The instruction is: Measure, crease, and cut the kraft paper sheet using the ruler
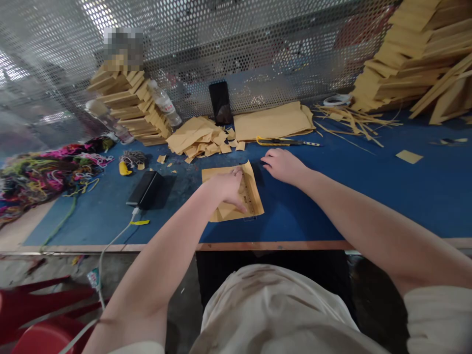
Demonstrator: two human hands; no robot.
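My left hand (230, 187) lies with its fingers spread on a sheet of brown kraft paper (217, 214). Under that hand a clear ruler (248, 194) runs along the paper, partly hidden by the fingers. The paper's right edge is folded up a little. To the right of the paper, my right hand (283, 165) is over the blue table with its fingers loosely bent and thumb apart, holding nothing I can see. Just beyond it lies a yellow and black utility knife (275, 141), apart from the fingers, with a pen (311, 143) at its right end.
Paper scraps (206, 140) and a folded kraft stack (273, 123) lie at the back, beside a leaning phone (220, 103). Tall paper piles (136, 105) stand left and right. A power bank (145, 189) with a cable, tangled yarn (47, 172) and paper strips (354, 120) surround the blue table (368, 182).
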